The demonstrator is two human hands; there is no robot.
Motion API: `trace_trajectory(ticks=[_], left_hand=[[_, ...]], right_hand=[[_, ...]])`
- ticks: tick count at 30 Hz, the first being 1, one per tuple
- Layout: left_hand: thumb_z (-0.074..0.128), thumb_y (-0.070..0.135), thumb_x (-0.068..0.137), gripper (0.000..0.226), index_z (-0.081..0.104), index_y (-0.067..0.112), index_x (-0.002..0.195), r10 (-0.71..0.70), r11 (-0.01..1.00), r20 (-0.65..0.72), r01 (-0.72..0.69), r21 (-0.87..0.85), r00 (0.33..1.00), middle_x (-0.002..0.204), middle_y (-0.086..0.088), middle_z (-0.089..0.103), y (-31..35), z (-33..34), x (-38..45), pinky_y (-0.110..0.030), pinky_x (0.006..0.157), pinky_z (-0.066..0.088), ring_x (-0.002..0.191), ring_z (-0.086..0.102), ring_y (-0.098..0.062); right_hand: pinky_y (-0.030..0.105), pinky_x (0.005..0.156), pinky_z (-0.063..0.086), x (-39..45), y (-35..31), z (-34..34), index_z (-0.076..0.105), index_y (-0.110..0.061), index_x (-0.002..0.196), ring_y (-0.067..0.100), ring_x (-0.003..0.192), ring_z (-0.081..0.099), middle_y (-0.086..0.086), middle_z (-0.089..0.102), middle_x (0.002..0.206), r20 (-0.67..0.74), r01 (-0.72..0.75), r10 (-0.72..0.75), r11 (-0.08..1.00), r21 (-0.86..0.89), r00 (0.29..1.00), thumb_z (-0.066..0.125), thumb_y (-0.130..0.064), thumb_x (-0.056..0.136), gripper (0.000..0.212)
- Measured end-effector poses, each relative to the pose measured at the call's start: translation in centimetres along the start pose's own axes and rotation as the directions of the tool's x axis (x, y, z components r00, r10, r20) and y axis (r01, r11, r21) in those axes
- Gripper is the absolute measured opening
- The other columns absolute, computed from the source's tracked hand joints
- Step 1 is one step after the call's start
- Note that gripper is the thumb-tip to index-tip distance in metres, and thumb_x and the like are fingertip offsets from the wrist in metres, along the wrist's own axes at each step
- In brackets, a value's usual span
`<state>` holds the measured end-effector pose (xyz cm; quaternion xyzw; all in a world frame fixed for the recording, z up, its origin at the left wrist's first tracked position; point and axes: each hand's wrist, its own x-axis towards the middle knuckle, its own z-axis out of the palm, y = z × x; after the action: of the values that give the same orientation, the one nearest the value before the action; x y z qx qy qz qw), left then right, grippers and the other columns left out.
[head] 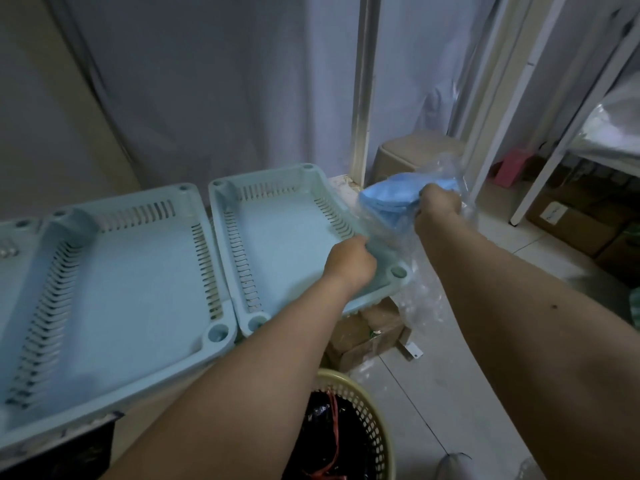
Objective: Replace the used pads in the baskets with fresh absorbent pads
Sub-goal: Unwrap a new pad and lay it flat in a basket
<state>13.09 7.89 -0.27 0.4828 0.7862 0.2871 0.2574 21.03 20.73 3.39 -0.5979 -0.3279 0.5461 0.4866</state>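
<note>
Two pale blue slotted baskets stand side by side on a low surface, the left basket (114, 289) and the right basket (277, 216); each has a pale pad lining its floor. Beyond the right basket's right rim I hold a clear plastic bag (412, 271) with folded blue pads (388, 199) inside. My left hand (349, 261) grips the bag's lower edge over the right basket's corner. My right hand (438, 209) grips the blue pads through the bag's upper part.
A yellow mesh waste bin (367, 420) with dark rubbish sits on the floor below my arms. Cardboard boxes (367, 327) lie under the baskets. A beige stool (415, 154), a white shelf frame (540, 168) and more boxes stand at the right.
</note>
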Motion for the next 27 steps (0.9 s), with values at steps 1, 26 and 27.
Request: trace_trajectory(ticks=[1, 26, 27], left_hand=[[0.035, 0.008, 0.095, 0.033, 0.057, 0.006, 0.12, -0.018, 1.0, -0.009, 0.018, -0.022, 1.0, 0.126, -0.015, 0.056, 0.1, -0.3, -0.2, -0.037, 0.096, 0.045, 0.114, 0.052, -0.033], [0.04, 0.0, 0.088, 0.025, 0.061, 0.004, 0.101, -0.621, 0.274, -0.066, 0.138, -0.952, 0.781, 0.092, -0.015, 0.066, -12.0, -12.6, -7.7, -0.036, 0.068, 0.053, 0.072, 0.062, -0.027], [0.041, 0.003, 0.091, 0.019, 0.06, 0.005, 0.092, -0.642, 0.274, -0.048, 0.171, -0.946, 0.766, 0.085, -0.013, 0.063, -12.9, -12.8, -7.7, -0.032, 0.064, 0.049, 0.067, 0.057, -0.025]], right_hand=[[0.034, 0.094, 0.047, 0.0, -0.4, 0.0, 0.047, 0.0, 0.133, 0.028, 0.115, 0.058, 0.012, 0.058, 0.118, 0.011, 0.003, -0.004, 0.995, 0.103, 1.0, 0.049, -0.009, 0.093, 0.041], [0.015, 0.03, 0.035, -22.1, 7.9, 7.1, 0.038, -0.016, 0.07, 0.009, 0.03, 0.045, 0.001, 0.039, 0.067, 0.598, -0.09, 0.292, 0.935, -0.344, 0.746, 0.045, -0.011, 0.092, 0.024], [0.021, 0.036, 0.038, -22.1, 8.7, 7.2, 0.039, -0.016, 0.07, 0.012, 0.041, 0.046, 0.001, 0.039, 0.069, 0.593, -0.039, 0.282, 0.921, -0.388, 0.755, 0.047, -0.012, 0.091, 0.023]])
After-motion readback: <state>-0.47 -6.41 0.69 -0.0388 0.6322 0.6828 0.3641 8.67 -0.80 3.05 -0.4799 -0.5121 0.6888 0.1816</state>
